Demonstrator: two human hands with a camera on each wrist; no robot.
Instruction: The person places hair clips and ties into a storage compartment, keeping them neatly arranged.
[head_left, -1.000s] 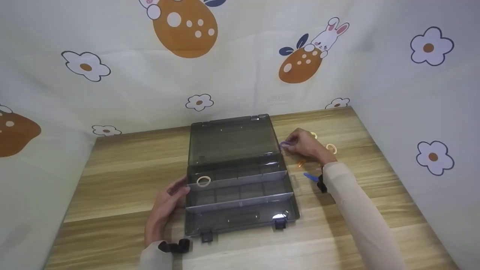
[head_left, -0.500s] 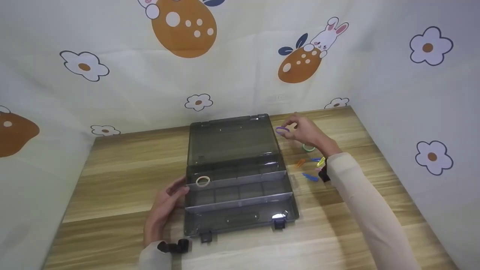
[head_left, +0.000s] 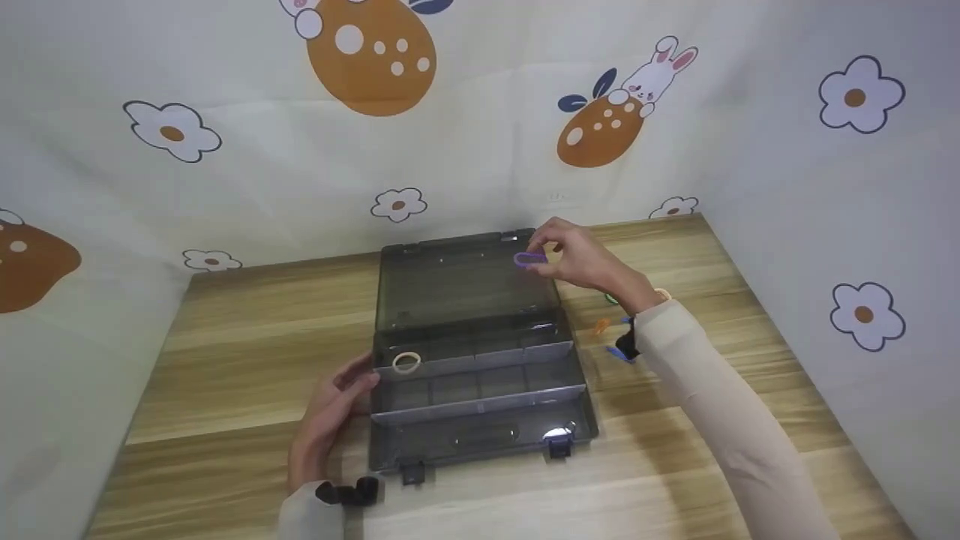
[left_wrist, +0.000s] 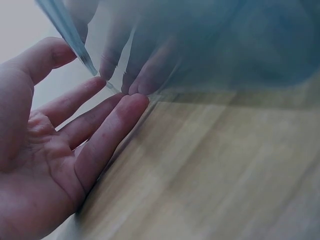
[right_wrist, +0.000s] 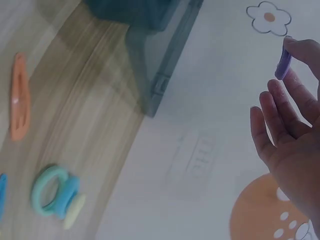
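Note:
A dark see-through storage box (head_left: 420, 442) lies open on the wooden table, its lid (head_left: 457, 285) folded back toward the wall. Over the lid's right side, my right hand (head_left: 589, 259) pinches a purple hair tie (right_wrist: 283, 65) between thumb and index finger, the other fingers spread. My left hand (head_left: 330, 409) rests against the box's left side; its extended fingertips touch the outer wall and the thumb is at the rim. Inside the box, a beige hair tie (head_left: 407, 353) lies at the left, by the rear divider.
Right of the box lie an orange hair clip (right_wrist: 20, 100), a blue clip (head_left: 619, 353), and green (right_wrist: 37, 192), blue (right_wrist: 66, 197) and pale yellow hair ties (right_wrist: 75, 211). A patterned cloth wall (head_left: 480, 150) borders the table's back and sides.
My right hand has lifted the purple hair tie from beside the box and carried it up and left over the lid. The left hand has stayed in place.

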